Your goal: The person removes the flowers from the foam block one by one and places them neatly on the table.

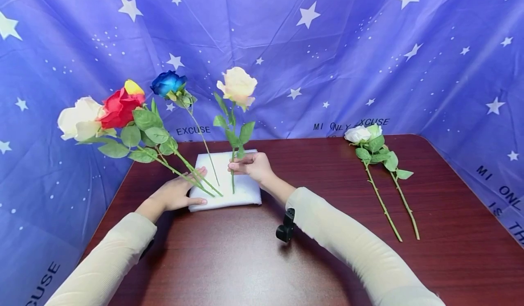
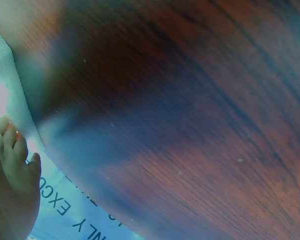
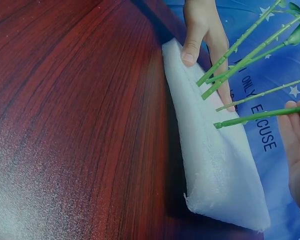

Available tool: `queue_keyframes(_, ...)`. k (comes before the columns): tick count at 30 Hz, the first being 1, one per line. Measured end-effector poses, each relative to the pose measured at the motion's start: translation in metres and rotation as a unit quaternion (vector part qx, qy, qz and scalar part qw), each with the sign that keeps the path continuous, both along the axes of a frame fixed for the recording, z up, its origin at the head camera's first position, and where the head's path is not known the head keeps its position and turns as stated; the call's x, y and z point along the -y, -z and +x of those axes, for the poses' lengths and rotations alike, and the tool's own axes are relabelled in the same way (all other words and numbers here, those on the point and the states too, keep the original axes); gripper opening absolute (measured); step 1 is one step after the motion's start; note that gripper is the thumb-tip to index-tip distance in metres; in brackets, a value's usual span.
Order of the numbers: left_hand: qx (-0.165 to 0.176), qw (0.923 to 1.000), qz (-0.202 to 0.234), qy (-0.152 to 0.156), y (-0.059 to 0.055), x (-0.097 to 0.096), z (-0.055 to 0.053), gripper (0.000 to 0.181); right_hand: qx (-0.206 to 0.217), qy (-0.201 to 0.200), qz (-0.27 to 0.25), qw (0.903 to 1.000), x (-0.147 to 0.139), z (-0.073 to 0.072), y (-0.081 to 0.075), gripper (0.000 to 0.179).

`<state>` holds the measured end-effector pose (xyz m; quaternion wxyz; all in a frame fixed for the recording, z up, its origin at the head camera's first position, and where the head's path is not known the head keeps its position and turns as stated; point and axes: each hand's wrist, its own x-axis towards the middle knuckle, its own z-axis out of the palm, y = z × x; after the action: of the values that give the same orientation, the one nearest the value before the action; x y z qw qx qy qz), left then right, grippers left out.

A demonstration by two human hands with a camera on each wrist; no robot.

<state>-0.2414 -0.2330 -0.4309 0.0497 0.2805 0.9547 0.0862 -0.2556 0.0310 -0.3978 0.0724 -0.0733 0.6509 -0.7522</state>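
Note:
My right hand (image 1: 257, 166) pinches the green stem of a cream-peach rose (image 1: 237, 87), held upright over a white foam block (image 1: 245, 196). In the right wrist view that stem's lower end (image 3: 219, 125) meets the foam's top; whether it goes in, I cannot tell. With fingers spread, my left hand (image 1: 173, 193) rests on the block's left end, thumb near the front edge. A blue rose (image 1: 168, 84), a red rose (image 1: 120, 108) and a white rose (image 1: 79, 118) lean left, their stems standing in the foam. A yellow bloom (image 1: 133, 87) shows partly behind the red one.
Two pale roses (image 1: 368, 134) with leafy stems lie on the right side of the dark red wooden table (image 1: 327, 260). Behind stands a blue curtain (image 1: 270, 33) with white stars. A black camera mount (image 1: 285, 228) hangs from my right sleeve.

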Motion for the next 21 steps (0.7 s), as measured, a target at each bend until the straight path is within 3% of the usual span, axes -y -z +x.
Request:
queue_keyframes(14, -0.001, 1.0000, 0.002, 0.004, -0.0015, -0.0008, 0.0006, 0.093, -0.006, -0.006, -0.010, 0.9999, -0.0024, 0.0006, -0.0024, 0.024)
queue_keyframes(21, -0.010, 0.9999, 0.009, 0.009, -0.0010, -0.0001, 0.0007, 0.092, 0.011, 0.018, -0.009, 0.9997, -0.0008, 0.0011, -0.0038, 0.024)
